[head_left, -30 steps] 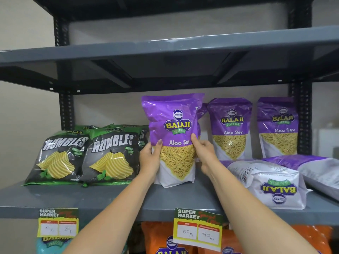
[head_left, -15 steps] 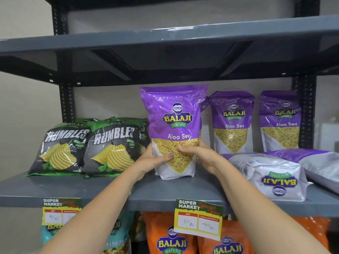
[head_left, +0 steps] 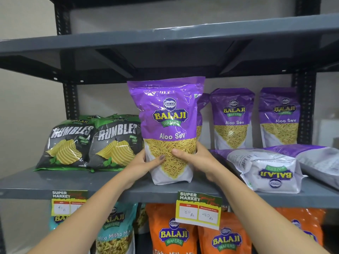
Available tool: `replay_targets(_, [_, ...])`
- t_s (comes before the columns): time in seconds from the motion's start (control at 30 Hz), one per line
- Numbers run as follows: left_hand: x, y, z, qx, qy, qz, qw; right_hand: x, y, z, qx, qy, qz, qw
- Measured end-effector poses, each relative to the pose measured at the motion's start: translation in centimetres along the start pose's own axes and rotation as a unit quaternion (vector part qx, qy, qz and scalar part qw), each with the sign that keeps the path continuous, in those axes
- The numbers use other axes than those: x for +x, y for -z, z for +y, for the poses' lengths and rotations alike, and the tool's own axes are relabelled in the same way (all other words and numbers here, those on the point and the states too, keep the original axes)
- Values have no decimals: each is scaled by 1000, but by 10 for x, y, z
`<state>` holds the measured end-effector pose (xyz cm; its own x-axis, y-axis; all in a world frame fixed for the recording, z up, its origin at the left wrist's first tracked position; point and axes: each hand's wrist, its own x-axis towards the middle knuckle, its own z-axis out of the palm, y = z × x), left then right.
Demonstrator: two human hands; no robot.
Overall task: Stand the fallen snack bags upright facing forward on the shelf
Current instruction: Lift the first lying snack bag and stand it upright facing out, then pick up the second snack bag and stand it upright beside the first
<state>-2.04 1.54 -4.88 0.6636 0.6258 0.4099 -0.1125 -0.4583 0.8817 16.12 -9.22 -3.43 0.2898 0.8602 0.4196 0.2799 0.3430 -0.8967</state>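
Observation:
A purple Aloo Sev bag [head_left: 169, 114] stands upright, label forward, near the front edge of the grey shelf [head_left: 91, 186]. My left hand [head_left: 145, 165] grips its lower left side and my right hand [head_left: 198, 162] its lower right, thumbs across the front. Two more Aloo Sev bags [head_left: 232, 116] [head_left: 278, 116] stand upright at the back right, and another is partly hidden behind the held one. To the right, a fallen bag [head_left: 264, 171] lies on its side with its logo upside down, and a second fallen bag [head_left: 319, 162] lies beyond it.
Two green-and-black Rumbles chip bags [head_left: 67, 143] [head_left: 115, 143] lean at the shelf's left, more behind them. An upper shelf [head_left: 165, 39] hangs close above. Price tags [head_left: 199, 208] [head_left: 68, 202] clip to the front edge. Orange and teal bags [head_left: 172, 231] fill the lower shelf.
Both hands slid down from the bag's middle to its lower part, thumbs now across the front. The bag has come forward and stands nearer the shelf's front edge.

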Motion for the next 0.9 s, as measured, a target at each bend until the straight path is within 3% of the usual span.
replay_targets(0.5, [-32,2,18,4,23,26,999,-30,-20,-14,8,-4,6,1000])
replay_targets(0.57, [-38,-5,26,61,19,67,996,-36,-14,-21,-5,-19,31,999])
replay_targets(0.6, [-43,-10,31,116,8,126,985,-41,-11,-28,-24,-21,53,998])
replay_targets(0.63, [-49,-17,36,171,-26,203,964,-45,-4,-38,-52,-14,81,995])
replay_targets(0.7, [-65,-34,48,241,-170,357,886,-52,18,-57,-102,24,142,984])
replay_targets(0.77, [-79,-57,60,255,-353,407,803,-56,51,-77,-149,67,188,968])
replay_targets(0.83, [-82,-88,65,244,-460,318,792,-58,95,-92,-215,76,242,943])
replay_targets(0.9, [-72,-121,69,244,-420,216,847,-59,140,-99,-280,33,292,914])
